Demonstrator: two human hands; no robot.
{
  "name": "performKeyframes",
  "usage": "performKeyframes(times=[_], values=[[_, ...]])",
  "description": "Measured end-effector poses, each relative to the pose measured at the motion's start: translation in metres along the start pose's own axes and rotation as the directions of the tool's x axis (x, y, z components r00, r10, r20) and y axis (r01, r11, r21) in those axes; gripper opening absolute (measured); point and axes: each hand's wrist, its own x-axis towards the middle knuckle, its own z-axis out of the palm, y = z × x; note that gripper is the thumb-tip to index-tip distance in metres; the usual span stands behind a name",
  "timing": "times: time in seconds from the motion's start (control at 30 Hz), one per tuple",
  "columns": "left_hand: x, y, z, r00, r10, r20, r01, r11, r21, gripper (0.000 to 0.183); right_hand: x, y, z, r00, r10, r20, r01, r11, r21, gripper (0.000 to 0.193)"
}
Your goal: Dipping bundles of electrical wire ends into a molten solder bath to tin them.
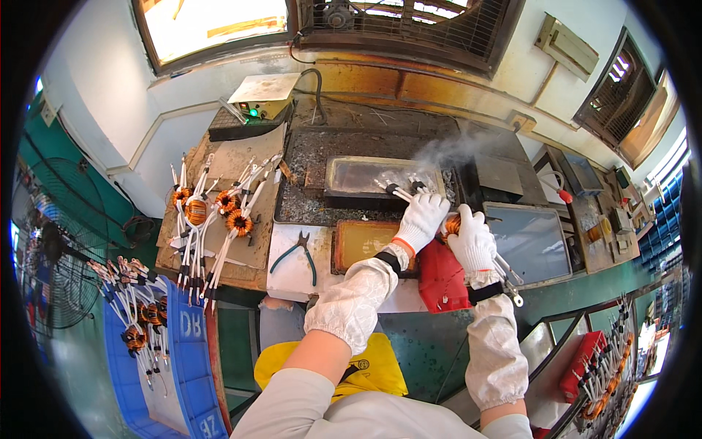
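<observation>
My gloved left hand [424, 219] is closed around white wire leads of a coil, near their black-sleeved ends. Those lead ends [398, 189] point away from me, over the rectangular solder pot [351, 201], and smoke rises beside them. My gloved right hand [474, 241] is closed on the copper-wound ring coil [452, 225], mostly hidden by the fingers. More leads with ring terminals [512, 285] stick out below that hand. Just beneath my hands is a red container [442, 282]. A shallow tray of amber liquid [362, 245] sits nearer than the pot.
Green-handled cutters [300, 257] lie on the left. Several wired ring coils [227, 208] rest on cardboard beyond them. A blue crate [197, 351] holds more coils at the lower left. To the right are a grey tray [530, 245] and a rack of coils [610, 373].
</observation>
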Motion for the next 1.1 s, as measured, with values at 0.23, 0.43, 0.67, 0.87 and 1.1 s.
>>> performKeyframes(times=[0.23,0.43,0.67,0.87,1.1], values=[[0.0004,-0.0001,-0.0017,1.000,0.001,0.004,-0.001,1.000,0.004,0.016,0.0008,0.0000,0.0000,1.000,-0.001,0.007,0.001,1.000,-0.006,0.044],[0.0002,-0.0001,-0.0014,1.000,0.004,-0.016,-0.004,1.000,0.000,0.016,0.0009,0.0015,0.0017,1.000,-0.010,-0.014,0.010,1.000,-0.006,0.043],[0.0001,-0.0004,-0.0016,1.000,0.006,-0.020,-0.006,1.000,0.002,0.015,0.0007,0.0021,0.0029,0.999,-0.031,-0.044,0.030,0.999,-0.011,0.042],[-0.0002,-0.0005,-0.0027,1.000,0.010,-0.014,-0.010,1.000,-0.015,0.014,0.0004,0.0033,0.0042,0.998,-0.037,-0.059,0.037,0.999,-0.017,0.043],[0.0009,-0.0006,-0.0017,1.000,0.001,0.016,-0.001,1.000,0.002,0.014,0.0010,0.0027,0.0040,0.998,-0.036,-0.052,0.034,0.999,-0.028,0.045]])
